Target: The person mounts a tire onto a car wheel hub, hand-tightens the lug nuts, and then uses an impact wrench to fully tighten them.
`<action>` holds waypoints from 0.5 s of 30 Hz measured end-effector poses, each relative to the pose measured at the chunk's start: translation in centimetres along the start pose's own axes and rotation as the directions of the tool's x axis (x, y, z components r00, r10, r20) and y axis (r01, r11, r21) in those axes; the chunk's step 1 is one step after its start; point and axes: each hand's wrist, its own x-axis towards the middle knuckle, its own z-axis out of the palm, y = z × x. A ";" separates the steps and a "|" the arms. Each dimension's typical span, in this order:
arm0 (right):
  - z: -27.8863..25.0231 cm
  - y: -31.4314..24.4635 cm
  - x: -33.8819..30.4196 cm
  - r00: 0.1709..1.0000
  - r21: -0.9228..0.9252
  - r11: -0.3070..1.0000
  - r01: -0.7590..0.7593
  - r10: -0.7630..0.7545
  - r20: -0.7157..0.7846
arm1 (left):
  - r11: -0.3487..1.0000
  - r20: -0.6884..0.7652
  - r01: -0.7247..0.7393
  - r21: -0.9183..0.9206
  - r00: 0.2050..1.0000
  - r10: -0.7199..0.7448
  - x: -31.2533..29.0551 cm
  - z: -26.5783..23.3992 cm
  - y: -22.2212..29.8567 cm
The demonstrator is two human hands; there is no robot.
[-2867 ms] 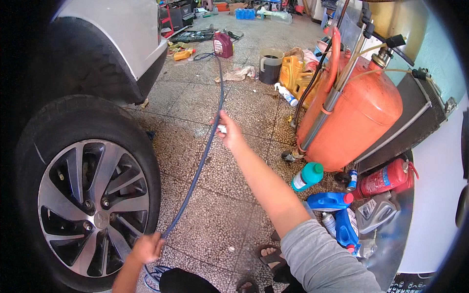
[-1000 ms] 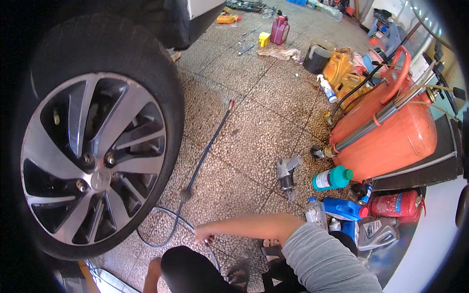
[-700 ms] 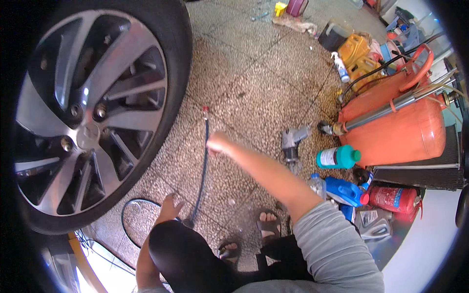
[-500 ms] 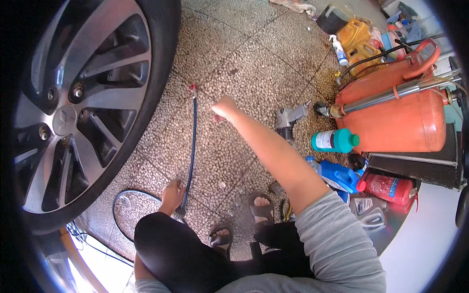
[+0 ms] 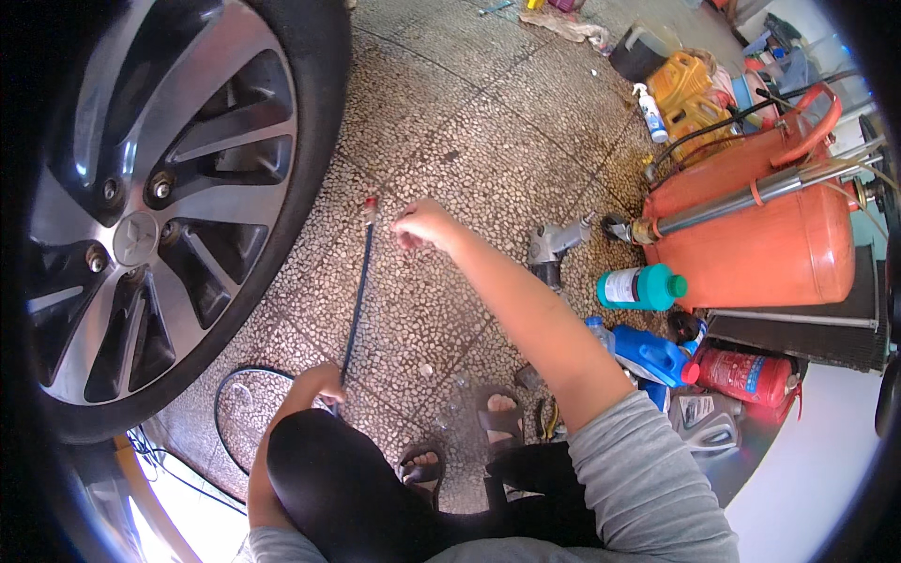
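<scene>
My left hand (image 5: 324, 381) is low beside my left knee, its fingers closed around the lower end of a black air hose (image 5: 358, 298); the knee and wrist partly hide the grip. From there the hose runs away from me to a metal end fitting with a red tip (image 5: 371, 204). Just right of that tip, apart from it, my right hand (image 5: 422, 225) hangs over the floor with its fingers curled in. Whatever lies in those fingers, if anything, is hidden. At left stands a car wheel (image 5: 136, 239) with silver and black spokes and several lug nuts.
At right, a grey impact wrench (image 5: 554, 246) lies near an orange tank (image 5: 751, 230). Also there are a teal bottle (image 5: 641, 286), a blue jug (image 5: 649, 355), a red fire extinguisher (image 5: 743, 375) and yellow jugs (image 5: 693, 94). Hose loops (image 5: 218, 413) lie by my left arm.
The hose's red tip has come nearer to me. My right hand has moved slightly down and left, closer to it. My left hand has shifted a little left, and the hose's lower end with it.
</scene>
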 end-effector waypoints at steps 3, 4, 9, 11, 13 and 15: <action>-2.6 1.1 -1.6 0.983 -0.057 0.997 -0.048 0.037 -0.178 | 0.862 -0.427 0.302 0.407 0.897 -0.113 -1.9 0.1 1.4; -3.7 1.9 -2.4 0.986 -0.169 0.984 -0.053 0.025 -0.164 | 0.834 -0.477 0.322 0.447 0.875 -0.082 -1.9 -0.5 2.8; -4.8 7.3 -7.3 0.997 -0.864 0.501 -0.046 0.072 -0.012 | 0.536 -0.501 -0.619 0.574 0.253 0.828 -0.6 3.3 12.5; -3.5 10.5 -10.4 0.982 -0.915 0.387 0.114 0.095 0.163 | 0.323 -0.281 -0.611 0.723 0.167 0.945 0.2 6.3 15.3; -2.3 13.7 -13.8 0.948 -0.881 0.385 0.274 0.049 0.316 | 0.270 -0.248 -0.580 0.769 0.120 0.961 1.1 9.1 16.5; -1.4 16.3 -16.1 0.880 -0.889 0.204 0.411 0.166 0.445 | 0.255 -0.203 -0.558 0.789 0.155 0.967 2.5 11.6 17.4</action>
